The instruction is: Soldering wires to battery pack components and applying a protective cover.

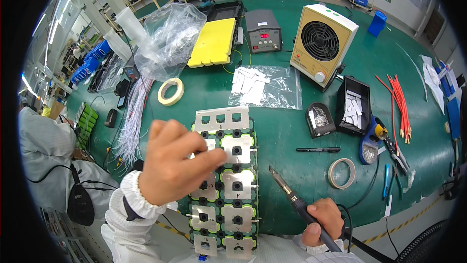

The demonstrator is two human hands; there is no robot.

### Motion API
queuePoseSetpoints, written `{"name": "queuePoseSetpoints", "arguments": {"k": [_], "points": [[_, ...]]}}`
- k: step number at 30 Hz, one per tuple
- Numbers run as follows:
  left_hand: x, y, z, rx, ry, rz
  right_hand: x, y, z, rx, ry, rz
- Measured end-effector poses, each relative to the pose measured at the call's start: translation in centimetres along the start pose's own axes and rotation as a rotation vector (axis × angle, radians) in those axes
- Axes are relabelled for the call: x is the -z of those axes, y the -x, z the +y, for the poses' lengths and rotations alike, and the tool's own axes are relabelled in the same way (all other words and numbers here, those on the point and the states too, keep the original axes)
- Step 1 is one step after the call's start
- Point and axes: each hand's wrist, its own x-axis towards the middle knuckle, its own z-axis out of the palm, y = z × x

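A battery pack (pixel 237 189) with metal strips across its green cells lies lengthwise in front of me, its near end close to my body. Over its upper left part is my left hand (pixel 177 158), fingers curled and thumb and forefinger together; what they hold, if anything, is hidden. The hand covers some of the strips. To the right of the pack, my right hand (pixel 325 219) is closed around the dark handle of a soldering iron (pixel 302 205). Its tip points up and left, apart from the pack and above the green table.
Beyond the pack are a bag of white pieces (pixel 287 88), a masking tape roll (pixel 171 91), a soldering station (pixel 263 32) and a fan unit (pixel 318 44). A pen (pixel 318 149), another tape roll (pixel 342 173) and black bins (pixel 353 105) are rightward. A person (pixel 53 146) sits left.
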Motion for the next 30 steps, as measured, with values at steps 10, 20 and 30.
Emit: {"name": "queuePoseSetpoints", "arguments": {"k": [10, 20, 30], "points": [[-3.2, -0.8, 0.0, -0.039, 0.152, -0.016, -2.1, -1.7, 1.4, -0.109, -0.114, -0.019], [-4.3, -1.4, -0.5, -0.034, 0.168, -0.05, -2.7, -1.9, 2.1, -0.152, -0.155, -0.025], [-4.7, -1.6, -0.6, -0.043, 0.172, -0.074, -2.6, -1.9, 1.9, -0.187, -0.151, -0.055]]}}
